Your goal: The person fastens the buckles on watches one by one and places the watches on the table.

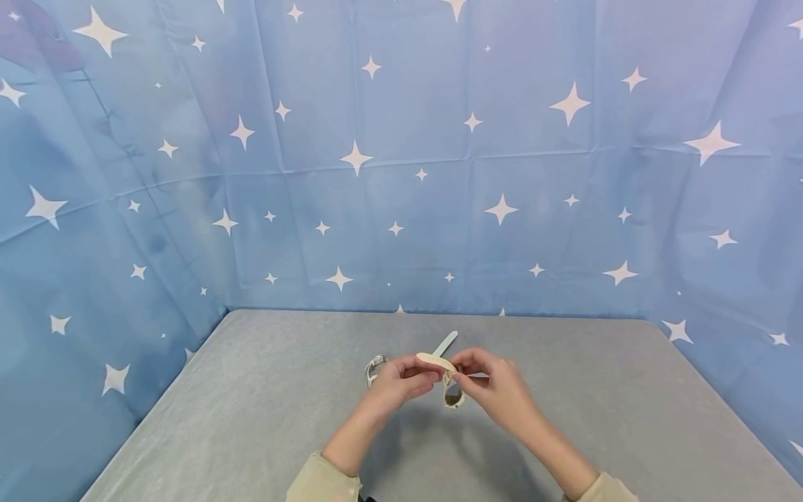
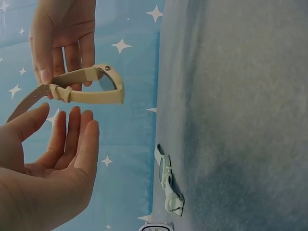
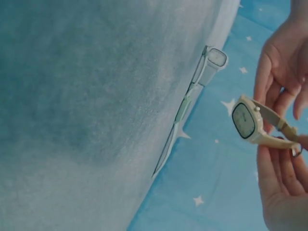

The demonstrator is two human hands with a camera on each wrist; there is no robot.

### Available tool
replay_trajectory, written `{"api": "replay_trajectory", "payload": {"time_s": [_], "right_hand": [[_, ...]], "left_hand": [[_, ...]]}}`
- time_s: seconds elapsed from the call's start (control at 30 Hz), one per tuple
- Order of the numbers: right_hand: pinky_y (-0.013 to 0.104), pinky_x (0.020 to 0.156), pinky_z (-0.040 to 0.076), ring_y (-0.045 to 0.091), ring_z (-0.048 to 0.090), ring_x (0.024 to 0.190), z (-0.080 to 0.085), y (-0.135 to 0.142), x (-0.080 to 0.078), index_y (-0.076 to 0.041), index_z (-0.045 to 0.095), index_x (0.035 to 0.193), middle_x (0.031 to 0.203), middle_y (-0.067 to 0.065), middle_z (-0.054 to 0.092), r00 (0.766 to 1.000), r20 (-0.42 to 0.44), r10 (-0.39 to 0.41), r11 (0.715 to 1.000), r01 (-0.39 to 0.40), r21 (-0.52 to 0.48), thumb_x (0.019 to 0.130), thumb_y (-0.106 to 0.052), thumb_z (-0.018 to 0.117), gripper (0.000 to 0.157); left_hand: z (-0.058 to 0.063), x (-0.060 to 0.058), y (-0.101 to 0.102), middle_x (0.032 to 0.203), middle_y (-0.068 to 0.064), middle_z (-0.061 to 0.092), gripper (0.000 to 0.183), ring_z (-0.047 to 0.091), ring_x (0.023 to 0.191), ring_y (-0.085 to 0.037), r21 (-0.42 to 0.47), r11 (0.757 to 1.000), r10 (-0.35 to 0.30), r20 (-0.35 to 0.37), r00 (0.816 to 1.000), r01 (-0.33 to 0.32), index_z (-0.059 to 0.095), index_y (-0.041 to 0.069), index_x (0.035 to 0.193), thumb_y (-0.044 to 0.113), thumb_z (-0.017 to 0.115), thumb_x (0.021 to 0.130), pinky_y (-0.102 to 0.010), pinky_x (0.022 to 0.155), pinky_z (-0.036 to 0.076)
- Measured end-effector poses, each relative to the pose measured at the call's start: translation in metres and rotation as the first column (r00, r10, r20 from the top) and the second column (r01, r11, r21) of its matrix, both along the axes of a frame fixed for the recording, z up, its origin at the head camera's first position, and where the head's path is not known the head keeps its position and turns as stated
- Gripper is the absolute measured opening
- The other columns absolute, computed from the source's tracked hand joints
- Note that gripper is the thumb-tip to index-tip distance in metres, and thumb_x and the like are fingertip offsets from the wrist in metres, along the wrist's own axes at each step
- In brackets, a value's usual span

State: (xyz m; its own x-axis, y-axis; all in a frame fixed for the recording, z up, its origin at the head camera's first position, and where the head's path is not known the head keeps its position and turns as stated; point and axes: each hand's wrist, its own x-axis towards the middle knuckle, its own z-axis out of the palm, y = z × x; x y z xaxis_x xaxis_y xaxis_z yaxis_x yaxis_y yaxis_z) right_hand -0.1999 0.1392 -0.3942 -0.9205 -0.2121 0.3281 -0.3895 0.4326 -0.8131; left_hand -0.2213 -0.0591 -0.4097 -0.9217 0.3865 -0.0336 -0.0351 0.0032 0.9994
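Observation:
A cream wristwatch (image 3: 244,121) is held up above the table, its dial hanging low and its strap looped through the keeper bands in the left wrist view. My right hand (image 1: 495,390) pinches the strap around the buckle area between thumb and fingers. Close by on the other side is my left hand (image 1: 392,387), thumb and fingers apart and extended. The strap's free end (image 2: 26,103) reaches over toward my left thumb, its tip partly hidden by that hand.
Beyond my hands, a pale mint watch (image 1: 446,343) lies stretched out on the grey cloth-covered table (image 1: 282,411). A white watch (image 1: 376,361) sits left of it, partly behind my left hand. A blue star-patterned curtain (image 1: 401,195) rises behind the table.

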Motion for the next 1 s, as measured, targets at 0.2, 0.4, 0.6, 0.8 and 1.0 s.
{"api": "replay_trajectory", "payload": {"time_s": [0.2, 0.4, 0.6, 0.8, 1.0], "right_hand": [[0.027, 0.080, 0.061, 0.013, 0.068, 0.095, -0.003, 0.000, 0.000, -0.012, 0.070, 0.103, 0.102, 0.005, 0.070, 1.000, -0.005, 0.031, 0.999, -0.031, -0.032, 0.090, -0.007, 0.072, 0.013], [0.028, 0.079, 0.061, 0.011, 0.065, 0.097, -0.007, 0.000, 0.000, -0.012, 0.069, 0.103, 0.105, 0.006, 0.067, 0.999, 0.015, 0.050, 0.998, -0.049, -0.047, 0.091, -0.007, 0.071, 0.014], [0.029, 0.078, 0.061, 0.011, 0.064, 0.097, -0.008, 0.000, 0.000, -0.011, 0.067, 0.104, 0.106, 0.008, 0.066, 0.997, 0.039, 0.064, 0.996, -0.061, -0.057, 0.092, -0.006, 0.069, 0.013], [0.027, 0.076, 0.061, 0.015, 0.065, 0.099, -0.009, -0.001, 0.000, -0.011, 0.068, 0.101, 0.106, 0.008, 0.067, 0.998, 0.057, 0.041, 0.998, -0.038, -0.041, 0.091, -0.005, 0.068, 0.012], [0.021, 0.073, 0.057, 0.011, 0.063, 0.095, -0.007, -0.002, 0.002, -0.010, 0.069, 0.099, 0.102, 0.007, 0.068, 0.998, 0.066, -0.012, 0.999, 0.015, -0.045, 0.093, -0.011, 0.068, 0.006]], "left_hand": [[-0.001, 0.002, 0.003, 0.120, -0.019, 0.067, 0.033, 0.065, 0.106, -0.012, -0.057, 0.997, -0.053, -0.021, 0.998, 0.052, 0.061, -0.008, 0.123, 0.013, 0.062, 0.098, -0.037, 0.098, 0.055], [-0.004, 0.003, 0.006, 0.118, -0.017, 0.067, 0.034, 0.065, 0.101, -0.010, -0.040, 0.998, -0.053, -0.030, 0.998, 0.052, 0.060, -0.009, 0.121, 0.015, 0.061, 0.098, -0.035, 0.096, 0.056], [-0.005, 0.004, 0.008, 0.115, -0.014, 0.069, 0.034, 0.067, 0.098, -0.009, -0.029, 0.997, -0.067, -0.035, 0.997, 0.066, 0.061, -0.007, 0.121, 0.020, 0.060, 0.100, -0.032, 0.091, 0.057], [-0.006, 0.004, 0.010, 0.106, -0.007, 0.071, 0.032, 0.067, 0.090, -0.007, -0.027, 0.998, -0.060, -0.023, 0.998, 0.060, 0.062, -0.007, 0.114, 0.022, 0.059, 0.100, -0.029, 0.085, 0.057], [-0.005, 0.005, 0.013, 0.101, -0.005, 0.070, 0.030, 0.063, 0.084, -0.004, -0.028, 0.998, -0.054, -0.043, 0.998, 0.053, 0.061, -0.009, 0.111, 0.019, 0.060, 0.098, -0.023, 0.079, 0.054]]}}
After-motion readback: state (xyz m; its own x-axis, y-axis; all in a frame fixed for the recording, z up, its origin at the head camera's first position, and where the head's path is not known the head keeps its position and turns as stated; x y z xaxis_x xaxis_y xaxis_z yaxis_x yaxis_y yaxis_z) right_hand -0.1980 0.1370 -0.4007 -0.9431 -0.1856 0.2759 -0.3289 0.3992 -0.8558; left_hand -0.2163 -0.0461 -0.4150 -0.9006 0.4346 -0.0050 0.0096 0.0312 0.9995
